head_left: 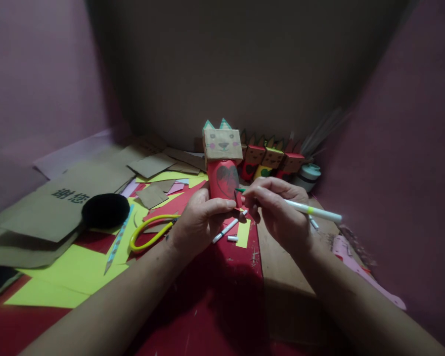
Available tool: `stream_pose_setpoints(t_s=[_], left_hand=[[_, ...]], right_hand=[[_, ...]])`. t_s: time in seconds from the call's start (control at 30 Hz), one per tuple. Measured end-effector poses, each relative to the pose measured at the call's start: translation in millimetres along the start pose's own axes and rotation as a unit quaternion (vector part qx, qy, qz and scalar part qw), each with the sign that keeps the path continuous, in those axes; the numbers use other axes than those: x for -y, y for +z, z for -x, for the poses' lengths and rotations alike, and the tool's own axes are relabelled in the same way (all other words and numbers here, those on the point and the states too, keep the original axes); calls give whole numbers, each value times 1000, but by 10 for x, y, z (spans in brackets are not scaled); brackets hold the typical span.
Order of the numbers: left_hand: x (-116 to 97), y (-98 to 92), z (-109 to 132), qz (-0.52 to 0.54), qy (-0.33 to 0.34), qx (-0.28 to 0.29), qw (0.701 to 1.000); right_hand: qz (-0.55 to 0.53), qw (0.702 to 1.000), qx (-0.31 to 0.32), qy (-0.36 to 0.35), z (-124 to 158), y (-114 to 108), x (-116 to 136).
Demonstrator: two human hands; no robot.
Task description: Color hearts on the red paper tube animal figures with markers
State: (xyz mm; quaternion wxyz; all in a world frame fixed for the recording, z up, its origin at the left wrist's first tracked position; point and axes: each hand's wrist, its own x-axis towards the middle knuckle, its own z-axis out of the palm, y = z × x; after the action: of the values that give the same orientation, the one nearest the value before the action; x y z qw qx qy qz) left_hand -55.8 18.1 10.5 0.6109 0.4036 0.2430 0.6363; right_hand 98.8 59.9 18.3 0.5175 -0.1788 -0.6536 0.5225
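A cardboard cat figure (223,144) stands upright in front of me, with green-edged ears, a drawn face and a red paper body bearing a dark heart. My left hand (203,217) is closed round the lower part of its body. In my right hand (278,207) a white marker (315,211) with a yellow-green band is pinched, its green tip at the lower right edge of the heart. Below the figure lie another white marker (228,228), a small white cap (233,239) and a yellow paper strip (244,233) on the red surface.
Yellow-handled scissors (148,235), a striped pencil (118,242), a black round object (106,211), yellow paper (70,274) and cardboard sheets (40,212) spread leftward. Several similar figures (272,157) and a lidded jar (309,174) stand behind right. A pink object (367,277) lies far right.
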Motion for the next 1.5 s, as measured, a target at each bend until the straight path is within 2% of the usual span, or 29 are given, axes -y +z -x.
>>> stream_pose_setpoints(t_s=[0.23,0.43,0.6,0.77,0.97,1.13,1.3,1.5], left_hand=[[-6,-1,13,-5,1,-10,1000],[-12,10,3,15,2,-4,1000],[1,-2,1,16,-7,-24,1000],[6,-7,6,10,-10,-16,1000],[0,-2,17,-10,-8,-16,1000],[-4,-1,21,-6,-8,-32,999],[3,-4,16,-15,-11,-17,1000],[13,-6,24,-10,-6,-12,1000]], right_hand=[[-43,999,-27,-6,-30,64,-3],[-26,1000,4,0,11,76,-33],[-22,1000,-21,-6,3,100,-11],[-21,1000,-9,0,-3,95,-6],[8,999,-50,-13,-26,68,-37],[0,1000,-16,-10,-19,60,-30],[1,999,-29,-14,-25,54,-25],[-10,1000,-15,-13,-23,45,-28]])
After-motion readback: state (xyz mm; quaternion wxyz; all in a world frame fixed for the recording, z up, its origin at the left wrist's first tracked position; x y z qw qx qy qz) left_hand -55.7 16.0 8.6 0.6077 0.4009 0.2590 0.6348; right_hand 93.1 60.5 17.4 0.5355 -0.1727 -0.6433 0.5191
